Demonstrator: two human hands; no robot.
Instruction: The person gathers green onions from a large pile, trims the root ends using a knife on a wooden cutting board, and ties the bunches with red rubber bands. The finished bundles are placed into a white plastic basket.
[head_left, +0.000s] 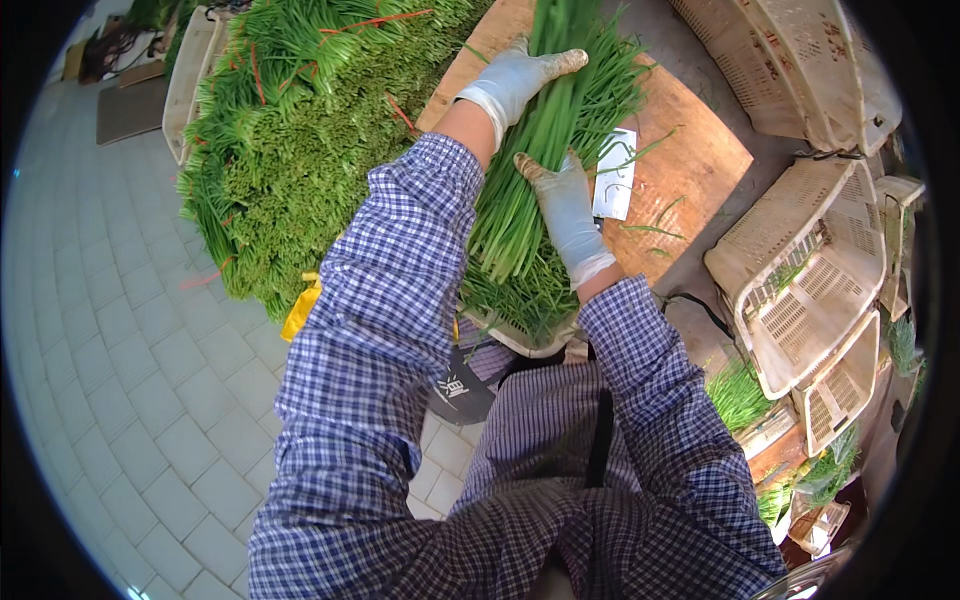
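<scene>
A long bunch of green garlic chives (551, 127) lies in front of me, above a wooden board. My left hand (517, 81), in a pale blue glove with soiled fingertips, grips its far part, the thumb laid across the leaves. Lower down, my right hand (566, 206) wears a matching glove. It holds the bunch from the right side, its thumb on the leaves and some fingers hidden. Beneath the near ends, loose chives (517, 300) fill a light plastic basket (536, 349). Beside my right hand, a white scale-like plate (615, 174) bears dark marks.
A large heap of chive bundles with red ties (300, 165) rises at left. The wooden board (682, 169) extends right, with stray leaves on it. Slotted plastic crates (810, 277) line the right side. More chives (735, 394) lie below them. Pale floor tiles (150, 337) spread at left.
</scene>
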